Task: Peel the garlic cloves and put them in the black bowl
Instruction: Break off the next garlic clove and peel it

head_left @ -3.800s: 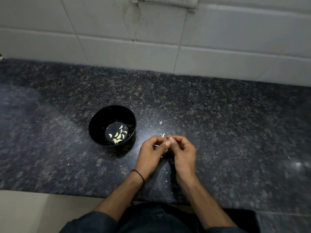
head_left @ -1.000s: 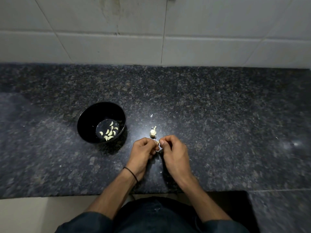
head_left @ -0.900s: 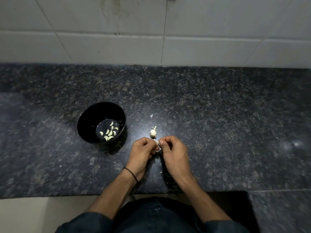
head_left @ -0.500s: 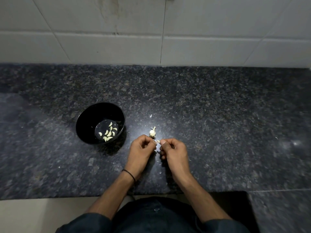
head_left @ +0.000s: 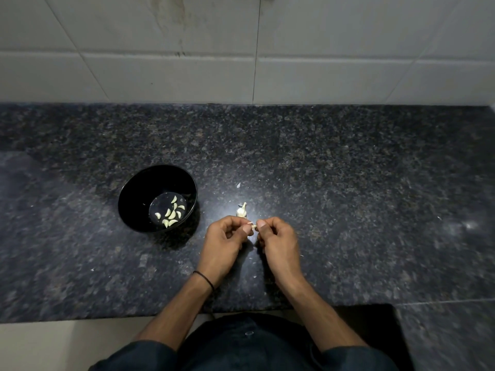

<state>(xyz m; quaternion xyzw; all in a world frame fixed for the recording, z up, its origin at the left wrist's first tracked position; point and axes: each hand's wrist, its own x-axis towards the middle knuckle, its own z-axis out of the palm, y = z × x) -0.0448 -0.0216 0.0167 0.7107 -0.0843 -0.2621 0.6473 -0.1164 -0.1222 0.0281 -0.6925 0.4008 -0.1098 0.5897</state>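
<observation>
- A small garlic clove is pinched between the fingertips of both hands, above the counter and nearer its front edge than the wall edge, about midway along.
- The left hand is curled, thumb and forefinger closed on one end of the clove. The right hand is curled the same way and nips the other end.
- Very little of the clove shows between the fingers, so I cannot tell how much skin is left on it.
- Judged by its size, the clove is very light and firm. Its skin is probably dry, thin and easily torn, and the bare flesh slick and a little sticky.
- The best hold is probably by the ends: one hand steadies the body while a nail of the other lifts the skin at the tip. Too hard a squeeze could bruise it or shoot it out.
- The rest of the garlic bulb stands on the counter just beyond the hands.
- The black bowl sits to the left of the hands, toward the left end of the counter, with several peeled cloves at its bottom.
- Small flakes of skin lie scattered on the counter around the hands.
</observation>
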